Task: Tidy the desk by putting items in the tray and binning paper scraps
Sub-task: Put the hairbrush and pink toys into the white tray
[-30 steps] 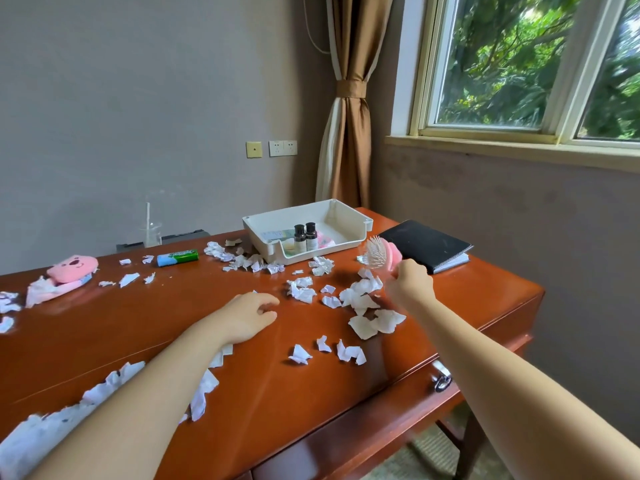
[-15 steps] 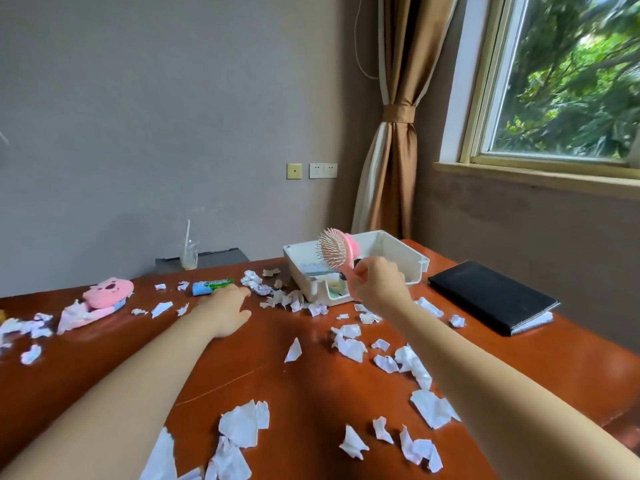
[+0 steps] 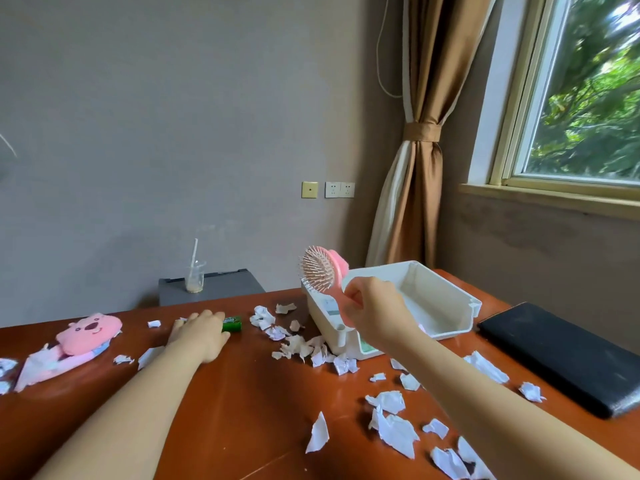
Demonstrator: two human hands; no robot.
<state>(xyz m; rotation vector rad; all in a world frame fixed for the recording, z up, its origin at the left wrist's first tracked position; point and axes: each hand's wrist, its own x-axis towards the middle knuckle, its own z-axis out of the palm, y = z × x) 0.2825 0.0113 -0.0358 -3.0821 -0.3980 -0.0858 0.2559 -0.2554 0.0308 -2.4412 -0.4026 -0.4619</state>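
My right hand (image 3: 375,308) grips the handle of a pink round hairbrush (image 3: 323,270), held upright over the near-left corner of the white tray (image 3: 446,308). My left hand (image 3: 201,329) lies palm down on the desk, its fingers over the left end of a small green tube (image 3: 232,323); I cannot tell whether it grips the tube. White paper scraps (image 3: 394,429) are scattered over the red-brown desk (image 3: 221,410), with a heap of scraps (image 3: 301,346) against the tray's left side. A pink plush pouch (image 3: 88,332) lies at the far left.
A black notebook (image 3: 568,355) lies at the right of the desk. Behind the desk stands a grey unit carrying a clear plastic cup (image 3: 194,278) with a straw. A brown curtain (image 3: 415,168) and a window (image 3: 588,98) are at the right.
The right hand has carried the hairbrush left and up, from beside the notebook to over the tray. The left hand has slid forward onto the green tube. The view has moved closer.
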